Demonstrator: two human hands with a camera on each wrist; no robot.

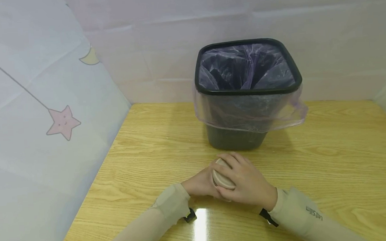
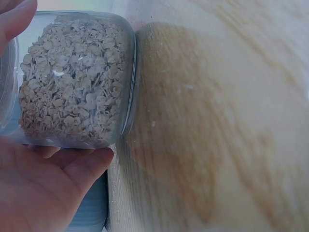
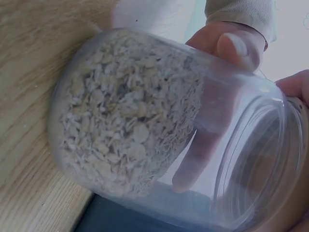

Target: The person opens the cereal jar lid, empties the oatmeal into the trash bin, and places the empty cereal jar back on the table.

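Both hands clamped on oat jar [image 3: 145,130]: left hand [image 1: 201,184] round body, right hand [image 1: 246,180] over lid [image 1: 221,177]. Risk: tilted jar (about half full) slipping, oats spilling on worktop [image 1: 331,156] short of lined bin [image 1: 247,91].

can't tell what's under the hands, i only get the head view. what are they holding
Observer: A clear jar, gripped by the left hand around its body.
Operator: anything in it
Observer: Yes, oat-like flakes, filling only the lower part.
Operator: and the right hand
Observer: The right hand covers the beige lid; the jar's base rests on the wooden table.
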